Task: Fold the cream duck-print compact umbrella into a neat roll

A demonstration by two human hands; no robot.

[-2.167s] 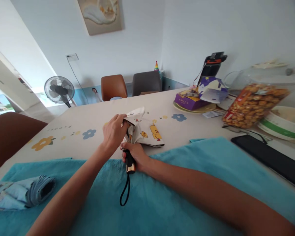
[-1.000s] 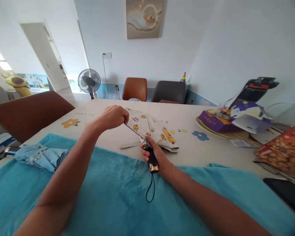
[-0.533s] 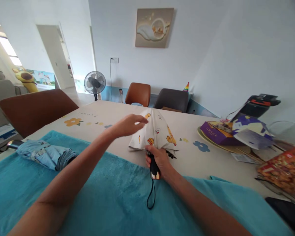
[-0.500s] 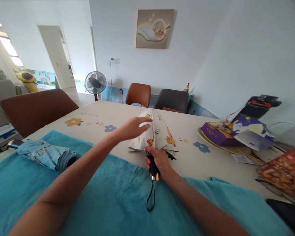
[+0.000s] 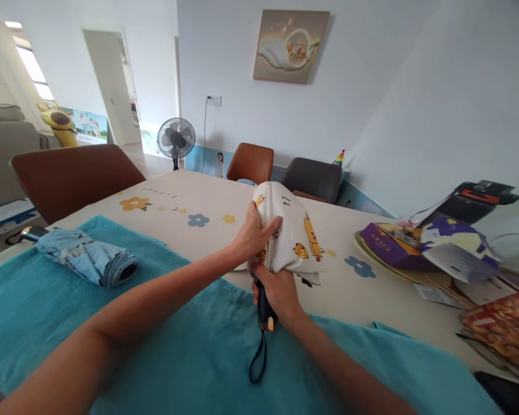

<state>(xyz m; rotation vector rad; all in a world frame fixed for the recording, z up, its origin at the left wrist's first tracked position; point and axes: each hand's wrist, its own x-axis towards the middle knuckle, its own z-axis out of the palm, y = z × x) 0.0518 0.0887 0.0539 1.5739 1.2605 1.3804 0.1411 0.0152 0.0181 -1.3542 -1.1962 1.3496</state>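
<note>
A small folding umbrella (image 5: 292, 230) with a white canopy printed with yellow chicks stands nearly upright over the table. My right hand (image 5: 277, 291) grips its black handle, whose wrist strap (image 5: 257, 360) hangs onto the teal towel (image 5: 173, 346). My left hand (image 5: 255, 233) wraps around the left side of the gathered canopy, fingers pressing the cloth against the shaft.
A folded light-blue umbrella (image 5: 89, 259) lies on the towel at the left. At the right stand a purple box (image 5: 383, 245) on a plate, papers and a snack bag (image 5: 504, 328). Brown chairs (image 5: 73, 178) surround the table (image 5: 185, 202); a fan (image 5: 176, 140) stands behind.
My left hand let go of the stretched canopy edge, reached over and closed around the gathered cloth. The umbrella tipped more upright. My view shifted left.
</note>
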